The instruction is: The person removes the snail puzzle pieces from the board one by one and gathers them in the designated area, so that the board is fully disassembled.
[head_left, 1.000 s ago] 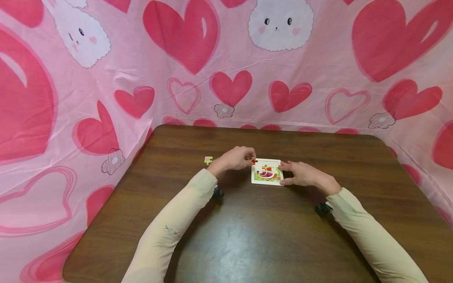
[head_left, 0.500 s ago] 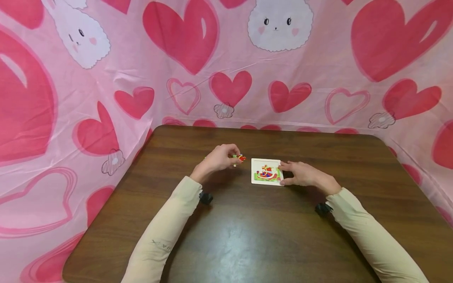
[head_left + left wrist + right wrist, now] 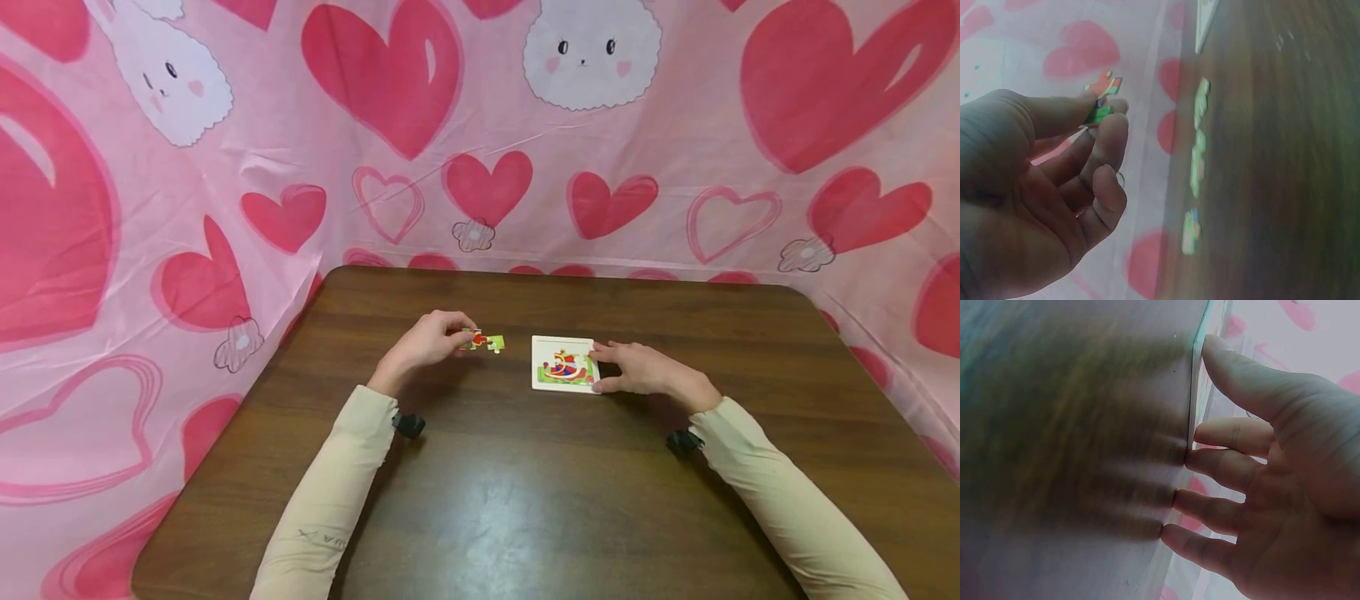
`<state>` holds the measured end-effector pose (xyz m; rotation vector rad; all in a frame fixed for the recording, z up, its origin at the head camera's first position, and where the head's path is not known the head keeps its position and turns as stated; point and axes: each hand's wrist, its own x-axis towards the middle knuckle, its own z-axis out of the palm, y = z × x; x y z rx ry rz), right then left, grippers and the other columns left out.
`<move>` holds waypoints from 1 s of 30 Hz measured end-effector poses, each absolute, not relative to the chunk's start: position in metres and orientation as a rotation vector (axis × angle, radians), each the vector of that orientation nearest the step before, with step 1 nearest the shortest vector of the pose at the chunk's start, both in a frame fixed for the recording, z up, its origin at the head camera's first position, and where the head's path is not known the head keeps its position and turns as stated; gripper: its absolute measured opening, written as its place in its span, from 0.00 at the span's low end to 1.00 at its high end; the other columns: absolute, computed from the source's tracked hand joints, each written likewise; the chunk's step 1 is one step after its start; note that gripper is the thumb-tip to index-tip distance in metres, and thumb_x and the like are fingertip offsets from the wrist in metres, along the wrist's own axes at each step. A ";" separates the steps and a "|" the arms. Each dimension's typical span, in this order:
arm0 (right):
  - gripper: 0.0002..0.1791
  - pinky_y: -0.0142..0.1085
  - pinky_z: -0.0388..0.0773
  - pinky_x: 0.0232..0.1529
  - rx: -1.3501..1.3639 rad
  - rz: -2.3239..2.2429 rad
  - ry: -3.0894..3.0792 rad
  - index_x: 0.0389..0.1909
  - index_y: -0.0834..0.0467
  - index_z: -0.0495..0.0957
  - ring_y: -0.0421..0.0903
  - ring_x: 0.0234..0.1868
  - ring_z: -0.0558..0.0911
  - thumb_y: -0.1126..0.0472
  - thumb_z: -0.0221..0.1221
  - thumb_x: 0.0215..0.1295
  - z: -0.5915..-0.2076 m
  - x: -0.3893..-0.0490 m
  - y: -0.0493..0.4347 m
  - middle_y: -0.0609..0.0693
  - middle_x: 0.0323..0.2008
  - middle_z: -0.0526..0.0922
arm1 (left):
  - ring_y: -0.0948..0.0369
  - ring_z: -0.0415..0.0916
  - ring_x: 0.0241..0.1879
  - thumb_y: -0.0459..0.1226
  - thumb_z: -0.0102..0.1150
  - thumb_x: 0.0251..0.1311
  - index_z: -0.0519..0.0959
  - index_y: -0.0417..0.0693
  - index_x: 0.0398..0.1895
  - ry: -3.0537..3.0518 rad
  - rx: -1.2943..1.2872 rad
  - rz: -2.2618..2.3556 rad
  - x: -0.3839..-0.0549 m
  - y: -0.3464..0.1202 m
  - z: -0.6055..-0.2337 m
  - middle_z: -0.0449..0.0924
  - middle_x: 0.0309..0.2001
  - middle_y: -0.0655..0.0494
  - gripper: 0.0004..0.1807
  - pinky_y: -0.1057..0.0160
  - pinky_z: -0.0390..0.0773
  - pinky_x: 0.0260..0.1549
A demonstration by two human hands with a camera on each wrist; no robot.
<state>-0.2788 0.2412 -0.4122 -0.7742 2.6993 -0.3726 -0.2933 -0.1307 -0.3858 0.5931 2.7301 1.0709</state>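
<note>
In the head view my left hand (image 3: 426, 346) is left of a white-framed puzzle board (image 3: 536, 375), above the table. It pinches a small puzzle piece (image 3: 1100, 100), red, green and yellow, between thumb and fingertips. My right hand (image 3: 647, 369) rests at the board's right edge, fingers spread along the frame and thumb near the front corner. In the right wrist view the fingers (image 3: 1210, 509) are stretched out, tips touching the edge. A colourful picture (image 3: 566, 368) fills the lower part of the board, and its upper part shows white. A green puzzle piece (image 3: 497, 342) lies between the left hand and the board.
The left wrist view shows loose puzzle pieces in a row on the brown table (image 3: 525, 467): a near one (image 3: 1190, 231), a middle one (image 3: 1197, 162) and a far one (image 3: 1202, 103). A pink heart-patterned cloth (image 3: 420, 200) hangs behind the table.
My left hand has moved left, from the board's upper left corner, still pinching the red puzzle piece. The green piece on the table has come into view. My right hand stays put.
</note>
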 end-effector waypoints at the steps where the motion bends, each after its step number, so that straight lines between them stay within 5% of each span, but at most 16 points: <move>1: 0.40 0.62 0.61 0.66 -0.771 -0.375 2.699 0.69 0.60 0.67 0.67 0.72 0.60 0.42 0.64 0.61 -0.412 -0.279 0.241 0.61 0.73 0.61 | 0.52 0.81 0.30 0.42 0.59 0.67 0.82 0.50 0.45 2.727 0.573 1.075 -0.294 -0.134 -0.386 0.83 0.30 0.46 0.09 0.64 0.72 0.29; 9: 0.40 0.62 0.61 0.66 -0.755 -0.371 2.700 0.70 0.59 0.66 0.67 0.73 0.60 0.43 0.63 0.62 -0.412 -0.280 0.241 0.60 0.73 0.60 | 0.47 0.84 0.30 0.38 0.65 0.61 0.79 0.45 0.40 2.653 0.457 1.176 -0.301 -0.153 -0.389 0.84 0.32 0.43 0.08 0.61 0.78 0.30; 30: 0.39 0.62 0.61 0.66 -0.776 -0.366 2.705 0.69 0.60 0.67 0.66 0.72 0.61 0.43 0.64 0.62 -0.412 -0.278 0.240 0.60 0.73 0.61 | 0.60 0.73 0.24 0.39 0.68 0.57 0.78 0.44 0.33 2.582 0.260 1.101 -0.310 -0.182 -0.410 0.76 0.22 0.58 0.10 0.65 0.70 0.22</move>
